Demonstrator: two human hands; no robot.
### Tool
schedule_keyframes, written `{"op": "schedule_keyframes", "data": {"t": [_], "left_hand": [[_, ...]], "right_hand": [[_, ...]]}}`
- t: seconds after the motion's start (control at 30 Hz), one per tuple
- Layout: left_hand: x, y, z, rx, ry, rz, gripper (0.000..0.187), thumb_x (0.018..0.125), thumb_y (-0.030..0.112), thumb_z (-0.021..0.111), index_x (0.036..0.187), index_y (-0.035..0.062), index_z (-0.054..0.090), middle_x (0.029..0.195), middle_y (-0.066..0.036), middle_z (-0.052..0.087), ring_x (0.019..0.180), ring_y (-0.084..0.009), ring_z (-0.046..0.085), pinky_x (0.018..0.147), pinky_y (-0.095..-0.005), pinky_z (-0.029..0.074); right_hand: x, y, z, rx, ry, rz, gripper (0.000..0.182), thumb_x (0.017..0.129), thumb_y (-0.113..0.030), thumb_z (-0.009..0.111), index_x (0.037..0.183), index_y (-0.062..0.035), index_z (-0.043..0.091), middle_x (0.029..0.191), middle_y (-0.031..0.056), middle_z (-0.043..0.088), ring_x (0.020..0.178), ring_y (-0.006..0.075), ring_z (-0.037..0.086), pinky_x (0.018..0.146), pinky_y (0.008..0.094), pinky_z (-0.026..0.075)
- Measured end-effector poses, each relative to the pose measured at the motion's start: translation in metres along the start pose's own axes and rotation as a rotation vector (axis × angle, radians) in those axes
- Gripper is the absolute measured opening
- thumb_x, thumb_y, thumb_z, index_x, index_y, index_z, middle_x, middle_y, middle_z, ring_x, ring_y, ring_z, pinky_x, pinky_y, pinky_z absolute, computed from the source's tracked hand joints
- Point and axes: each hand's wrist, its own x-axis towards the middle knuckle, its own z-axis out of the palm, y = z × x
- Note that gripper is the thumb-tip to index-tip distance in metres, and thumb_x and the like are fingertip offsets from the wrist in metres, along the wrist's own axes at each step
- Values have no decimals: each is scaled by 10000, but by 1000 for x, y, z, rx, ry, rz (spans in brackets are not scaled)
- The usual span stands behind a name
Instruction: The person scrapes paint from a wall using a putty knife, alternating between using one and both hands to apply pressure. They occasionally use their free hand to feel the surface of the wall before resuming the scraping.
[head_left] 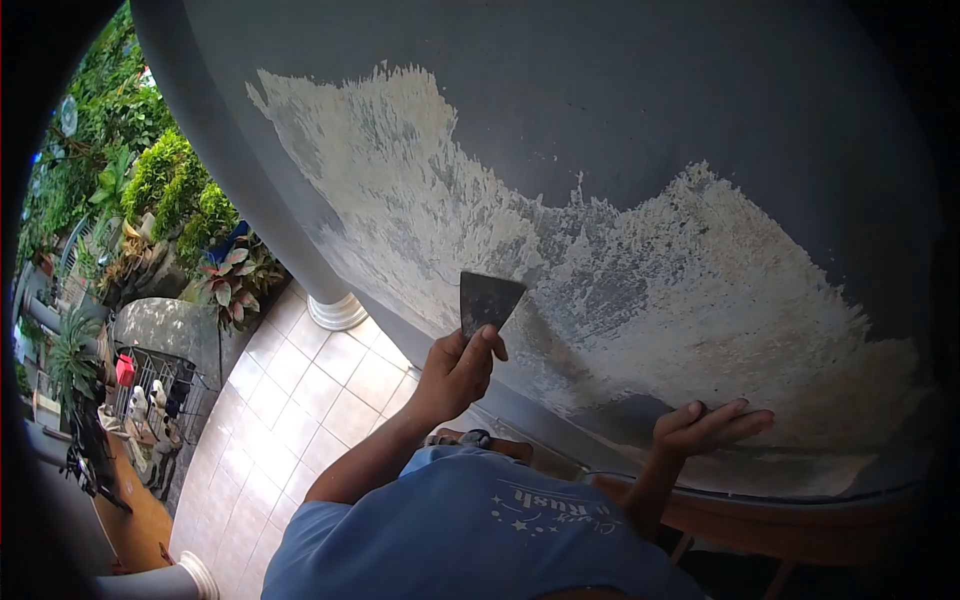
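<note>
My left hand (462, 375) is closed round a putty knife (490, 298), its thumb lying along the lower part of the dark, flared blade. The blade's wide edge points up and overlaps a rough, pale patch (640, 270) on the grey wall (600, 90). The knife's handle is hidden in my fist. Off to the right, my right hand (712, 428) has its fingers stretched out, close against the lower part of the wall.
Pale floor tiles (265, 425) lie at left, with a grey column (335, 310) rising from them. Beyond are plants (170, 180), a rock (170, 325) and a wire rack (160, 385). A reddish-brown curved piece (760, 525) runs beneath the wall at lower right.
</note>
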Motion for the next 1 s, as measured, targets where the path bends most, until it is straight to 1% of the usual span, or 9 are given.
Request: {"op": "schedule_keyframes", "data": {"t": [0.07,0.2,0.3,0.47,0.57,0.67,0.77,0.93,1.0], "left_hand": [[-2,-6,-2,-2,26,-73,416,993,399,443,836,33,563,490,64,371,394,-26,348,384,-209,284],[4,8,10,60,-26,106,424,1000,396,424,828,34,563,482,59,389,385,-29,371,373,-213,285],[8,28,17,-50,-106,86,428,1004,394,414,831,33,565,479,58,385,379,-32,367,370,-214,285],[2,0,4,18,-30,-45,442,1000,415,411,839,32,560,473,63,358,371,-38,351,370,-210,289],[-3,4,5,-17,-32,-47,445,1000,423,406,839,36,558,473,67,346,374,-35,348,372,-208,289],[2,30,17,0,-34,69,448,999,429,402,834,41,552,472,68,339,364,-35,333,362,-208,278],[8,48,22,-94,-128,85,446,1001,428,397,828,45,547,476,71,331,348,-35,309,342,-211,256],[-5,40,19,-157,-73,-100,405,1006,421,375,820,95,525,494,78,254,342,-41,235,307,-222,183],[-4,50,18,-193,-103,-84,403,1004,424,379,820,95,523,492,75,257,341,-43,235,304,-222,182]], "right_hand": [[-2,1,1,-3,2,-11,565,994,-306,264,1447,28,220,1504,316,52,1405,464,38,1120,584,65],[-1,0,2,-13,34,-29,550,998,-279,275,1440,45,236,1503,313,89,1398,476,86,1111,584,93],[-2,0,3,-27,32,-26,549,998,-280,277,1441,42,235,1504,311,88,1398,474,92,1112,582,95],[-8,2,1,-18,17,-35,550,998,-282,280,1443,37,233,1504,309,94,1397,473,96,1111,586,101],[-9,2,2,-28,20,-44,547,999,-284,277,1442,34,236,1503,309,97,1396,474,99,1111,587,106],[-10,0,3,-38,26,-30,541,1000,-281,277,1442,29,243,1503,308,101,1396,474,101,1111,586,110],[-10,0,3,-26,29,-28,533,1000,-277,277,1445,16,245,1503,304,107,1398,468,105,1112,582,115],[-15,3,2,-14,20,-22,542,999,-306,276,1452,-11,239,1504,305,98,1398,473,92,1110,591,113],[-17,4,5,-16,19,-9,548,998,-323,274,1454,-22,238,1505,305,93,1398,476,84,1109,599,110]]}}
